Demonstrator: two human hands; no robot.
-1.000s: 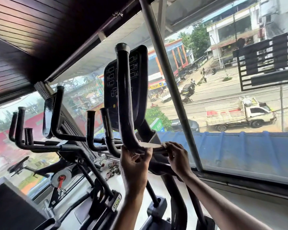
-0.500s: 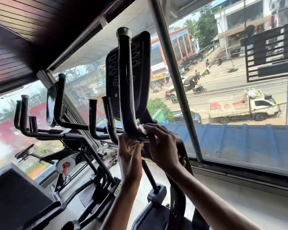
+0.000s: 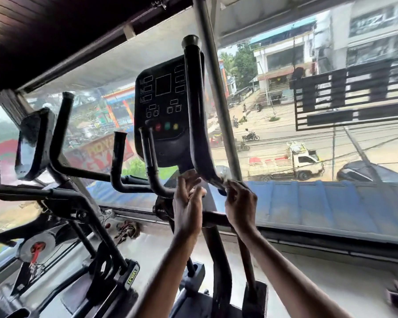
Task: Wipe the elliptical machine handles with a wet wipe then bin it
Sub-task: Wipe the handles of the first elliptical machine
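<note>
The tall black curved elliptical handle (image 3: 193, 106) is being wiped at its lower bend: the right hand (image 3: 240, 203) curls its fingers over the bar, while the left hand (image 3: 187, 203) half-curls beside a blurred pale scrap, seemingly the white wet wipe (image 3: 203, 192), grip unclear. Next, probably a slide up the shaft. Earlier the hands sat closer together.

- Black handle (image 3: 194, 111), black console (image 3: 163, 143) with red, green and yellow buttons (image 3: 167, 126).
- White wet wipe (image 3: 203, 193).
- Blue ribbed roof (image 3: 319, 203) outside.
- White truck (image 3: 306, 160) on sand-coloured street (image 3: 276, 125).
- Black slatted panel (image 3: 345, 97) at the window.
</note>
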